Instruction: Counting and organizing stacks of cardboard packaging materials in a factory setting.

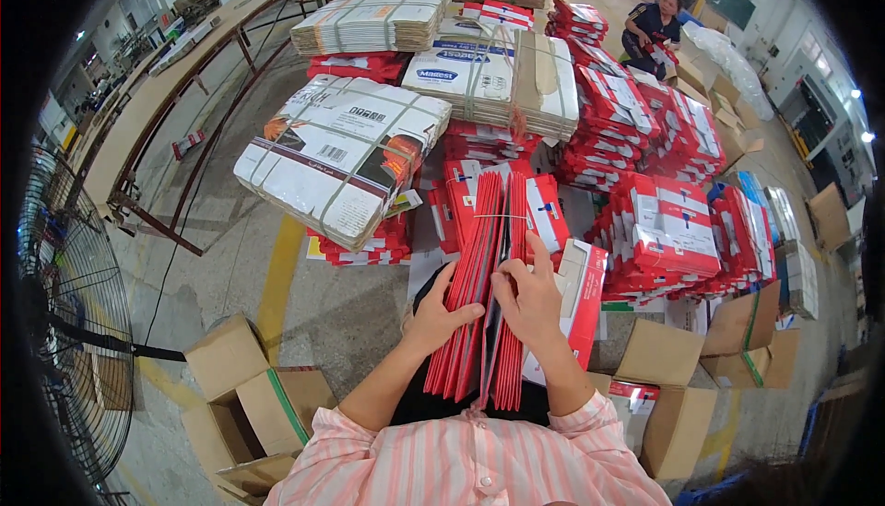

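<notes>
A bundle of red flat-folded cartons (463, 322) stands on edge over my lap, its edges facing up. A thin pale band (499, 217) runs across it near the far end. The bundle is parted lengthwise by a dark gap. My left hand (441, 311) is wrapped round the left part, thumb on the top edges and fingers down the outer side. My right hand (527, 296) holds the right part, with thumb and forefinger bent together at the gap. Whether those fingertips pinch a single carton I cannot make out.
Red carton stacks (659, 229) rise ahead and right. Strapped white carton bundles (341, 151) lie on stacks ahead left. Open brown boxes stand by me, left (258, 395) and right (668, 386). A fan (78, 312) is far left; a person (653, 31) sits at the back right.
</notes>
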Tool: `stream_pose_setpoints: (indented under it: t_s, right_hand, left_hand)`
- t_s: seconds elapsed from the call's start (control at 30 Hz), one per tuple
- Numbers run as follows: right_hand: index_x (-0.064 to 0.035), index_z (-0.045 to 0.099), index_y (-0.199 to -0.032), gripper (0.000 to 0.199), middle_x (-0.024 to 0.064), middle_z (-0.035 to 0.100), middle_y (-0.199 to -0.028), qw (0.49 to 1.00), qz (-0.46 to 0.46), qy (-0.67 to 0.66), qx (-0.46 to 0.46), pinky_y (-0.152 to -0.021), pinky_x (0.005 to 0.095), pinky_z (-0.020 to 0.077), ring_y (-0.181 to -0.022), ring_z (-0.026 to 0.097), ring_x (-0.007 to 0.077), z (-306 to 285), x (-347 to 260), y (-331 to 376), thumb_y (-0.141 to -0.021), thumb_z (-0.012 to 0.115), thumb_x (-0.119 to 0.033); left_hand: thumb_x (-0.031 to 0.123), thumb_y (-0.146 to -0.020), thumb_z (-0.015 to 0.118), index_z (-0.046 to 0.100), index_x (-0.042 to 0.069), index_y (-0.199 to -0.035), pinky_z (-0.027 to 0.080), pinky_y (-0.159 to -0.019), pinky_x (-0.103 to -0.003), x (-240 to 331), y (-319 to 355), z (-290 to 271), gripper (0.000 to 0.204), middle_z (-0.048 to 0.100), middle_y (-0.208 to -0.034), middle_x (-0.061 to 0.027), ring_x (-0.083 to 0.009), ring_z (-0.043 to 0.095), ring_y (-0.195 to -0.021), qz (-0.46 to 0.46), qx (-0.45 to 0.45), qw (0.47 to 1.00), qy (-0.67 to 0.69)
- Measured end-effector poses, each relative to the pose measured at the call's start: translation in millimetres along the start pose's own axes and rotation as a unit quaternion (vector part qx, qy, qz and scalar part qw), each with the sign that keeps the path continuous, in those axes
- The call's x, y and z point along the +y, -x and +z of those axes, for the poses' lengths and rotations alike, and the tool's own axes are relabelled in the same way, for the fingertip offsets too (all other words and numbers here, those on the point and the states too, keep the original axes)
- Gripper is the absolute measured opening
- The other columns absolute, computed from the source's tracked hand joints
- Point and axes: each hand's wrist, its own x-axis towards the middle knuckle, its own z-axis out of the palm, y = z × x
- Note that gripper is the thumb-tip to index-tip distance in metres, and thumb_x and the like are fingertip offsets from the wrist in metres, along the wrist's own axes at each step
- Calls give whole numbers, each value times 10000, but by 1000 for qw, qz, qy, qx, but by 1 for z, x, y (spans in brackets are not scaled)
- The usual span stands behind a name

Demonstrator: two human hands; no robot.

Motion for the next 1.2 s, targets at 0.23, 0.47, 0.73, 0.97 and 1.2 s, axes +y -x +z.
stream_pose_setpoints:
  t_s: [0.23, 0.47, 0.73, 0.97, 1.2]
  right_hand:
    - [-88, 585, -844, 198, 225, 381, -1439, 998, 47, -21, -37, -809, 435, 522, -1136, 548, 396, -3, -6, -2, -761, 731, -193]
    - [-73, 664, -913, 126, 216, 446, -1403, 1000, -14, 17, -5, -823, 432, 516, -1092, 568, 390, -1, -3, -1, -793, 641, -41]
    - [-86, 602, -843, 160, 206, 390, -1435, 999, 4, 26, -28, -815, 458, 518, -1131, 533, 421, -5, -12, -2, -765, 718, -163]
    - [-100, 611, -911, 222, 204, 395, -1431, 1000, -11, 16, -1, -813, 468, 527, -1153, 507, 426, 1, -7, -1, -698, 662, -65]
    - [-72, 625, -858, 121, 193, 433, -1411, 998, -24, 53, -13, -809, 463, 516, -1103, 522, 415, 0, -12, -4, -740, 648, -54]
  left_hand:
    - [151, -834, 762, 313, 33, -1475, 452, -954, -290, -6, -2, -6, 792, 556, -1248, -101, -138, 552, -1084, 19, -10, 1000, -4]
    - [173, -856, 743, 319, 32, -1475, 423, -987, -302, -15, -4, -6, 763, 551, -1274, -100, -152, 534, -1117, 28, 22, 999, -32]
    - [210, -814, 785, 302, 42, -1484, 416, -996, -303, -1, 0, -3, 843, 535, -1287, -101, -155, 524, -1132, 9, -21, 1000, -3]
    - [240, -834, 766, 297, 43, -1489, 426, -968, -299, -12, -2, -6, 829, 542, -1221, -106, -163, 535, -1082, 4, 21, 1000, -8]
    - [243, -815, 776, 296, 43, -1490, 427, -963, -300, -8, -3, -2, 852, 544, -1205, -109, -167, 531, -1078, 9, 1, 1000, -1]
